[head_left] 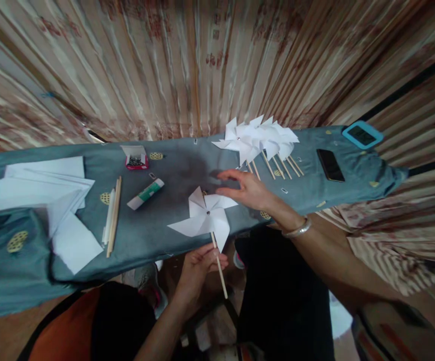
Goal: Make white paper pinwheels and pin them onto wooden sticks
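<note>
Between the fingers of my left hand is the wooden stick of a white paper pinwheel. Its blades stand up over the front edge of the cloth-covered board, with a small pin at the centre. My right hand hovers just beyond the blades, thumb and fingers apart, holding nothing. Whether a fingertip brusHes the right blade I cannot tell. Farther back, several finished pinwheels lie overlapped in a row, their sticks pointing toward me.
To the left lie white paper sheets, thin sticks and a glue stick. A small open box of pins sits behind them. On the right are a black phone and a blue-framed device. A curtain hangs behind.
</note>
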A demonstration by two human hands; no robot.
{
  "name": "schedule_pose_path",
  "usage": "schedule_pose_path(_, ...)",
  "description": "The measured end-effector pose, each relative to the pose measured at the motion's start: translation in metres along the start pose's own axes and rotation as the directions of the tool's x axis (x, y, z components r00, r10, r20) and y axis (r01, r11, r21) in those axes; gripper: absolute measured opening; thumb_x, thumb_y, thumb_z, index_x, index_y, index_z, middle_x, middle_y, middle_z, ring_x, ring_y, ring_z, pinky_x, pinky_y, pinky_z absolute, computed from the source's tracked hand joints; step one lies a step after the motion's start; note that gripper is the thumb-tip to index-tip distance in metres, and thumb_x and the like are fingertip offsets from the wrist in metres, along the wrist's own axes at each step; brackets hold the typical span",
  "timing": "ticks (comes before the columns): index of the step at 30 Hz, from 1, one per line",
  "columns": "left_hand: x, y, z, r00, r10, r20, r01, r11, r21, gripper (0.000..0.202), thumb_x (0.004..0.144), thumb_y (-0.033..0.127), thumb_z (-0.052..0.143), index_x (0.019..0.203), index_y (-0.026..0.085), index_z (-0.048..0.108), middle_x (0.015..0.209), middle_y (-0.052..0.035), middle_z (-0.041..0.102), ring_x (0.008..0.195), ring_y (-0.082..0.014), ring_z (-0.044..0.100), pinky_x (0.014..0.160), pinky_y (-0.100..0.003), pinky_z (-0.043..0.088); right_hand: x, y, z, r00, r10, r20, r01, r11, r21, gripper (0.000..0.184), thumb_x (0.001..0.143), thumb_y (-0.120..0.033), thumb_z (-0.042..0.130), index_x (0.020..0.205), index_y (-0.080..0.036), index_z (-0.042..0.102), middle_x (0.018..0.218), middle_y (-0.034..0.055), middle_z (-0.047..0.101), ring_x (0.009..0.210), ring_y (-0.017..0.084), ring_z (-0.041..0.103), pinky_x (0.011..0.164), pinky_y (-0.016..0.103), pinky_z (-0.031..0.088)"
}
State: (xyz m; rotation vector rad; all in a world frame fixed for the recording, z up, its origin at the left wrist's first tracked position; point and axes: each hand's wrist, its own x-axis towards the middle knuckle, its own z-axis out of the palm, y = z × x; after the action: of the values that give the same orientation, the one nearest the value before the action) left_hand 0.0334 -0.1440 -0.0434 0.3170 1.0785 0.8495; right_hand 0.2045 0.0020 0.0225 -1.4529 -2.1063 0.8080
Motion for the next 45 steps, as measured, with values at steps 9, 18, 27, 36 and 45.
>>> schedule_pose_path(9, -0.009, 0.054, 0.006, 0.988, 0.152, -0.001, -0.152, 0.987, 0.049, 0.043, 0.051, 0.043, 0.089, 0.079, 0.014, 0.074, 0.064, -0.0036, 0.074, 0.055, -0.0142, 0.067, 0.062, -0.025, 0.057, -0.013, -0.015, 0.000, 0.820, 0.069, -0.568, 0.170, 0.918, 0.358, 0.028, 0.082, -0.040, 0.068, 0.104, -0.022, 0.070, 0.100, 0.0051, 0.073, 0.093, 0.020, 0.066, 0.087, 0.035, 0.050)
schedule_pose_path(18, 0.016, 0.108, 0.022, 0.965, 0.258, 0.054, -0.262, 0.959, 0.111, 0.045, 0.050, 0.042, 0.090, 0.080, 0.013, 0.075, 0.068, -0.0078, 0.075, 0.059, -0.0159, 0.069, 0.062, -0.025, 0.057, -0.003, -0.010, 0.021, 0.925, 0.282, -0.253, 0.000, 0.668, 0.744, 0.035, 0.068, -0.054, 0.076, 0.077, -0.020, 0.072, 0.072, 0.0018, 0.070, 0.067, 0.015, 0.061, 0.067, 0.029, 0.049)
schedule_pose_path(27, 0.045, 0.097, 0.016, 0.977, 0.211, 0.015, -0.211, 0.976, 0.052, 0.046, 0.047, 0.039, 0.092, 0.079, 0.012, 0.075, 0.067, -0.0090, 0.075, 0.059, -0.0169, 0.069, 0.061, -0.026, 0.056, 0.009, -0.005, 0.037, 0.932, 0.350, 0.098, -0.229, 0.356, 0.906, 0.044, 0.058, -0.048, 0.084, 0.090, -0.021, 0.071, 0.077, -0.0004, 0.069, 0.069, 0.013, 0.060, 0.057, 0.023, 0.044)
schedule_pose_path(36, 0.054, 0.092, 0.023, 0.983, 0.166, 0.081, -0.173, 0.982, 0.081, 0.045, 0.050, 0.041, 0.091, 0.082, 0.014, 0.076, 0.069, -0.0079, 0.075, 0.060, -0.0155, 0.069, 0.064, -0.025, 0.057, 0.013, 0.008, 0.038, 0.925, 0.374, 0.072, -0.219, 0.369, 0.903, 0.038, 0.055, -0.041, 0.086, 0.081, -0.020, 0.069, 0.069, -0.0025, 0.067, 0.056, 0.009, 0.053, 0.050, 0.022, 0.038)
schedule_pose_path(45, 0.054, 0.094, 0.028, 0.982, 0.127, 0.137, -0.141, 0.985, 0.101, 0.041, 0.051, 0.037, 0.091, 0.082, 0.014, 0.077, 0.073, -0.0081, 0.076, 0.064, -0.0155, 0.070, 0.068, -0.025, 0.057, 0.009, 0.013, 0.029, 0.925, 0.377, 0.051, -0.207, 0.386, 0.899, 0.036, 0.058, -0.041, 0.084, 0.082, -0.019, 0.070, 0.076, -0.0017, 0.069, 0.059, 0.009, 0.052, 0.052, 0.023, 0.039)
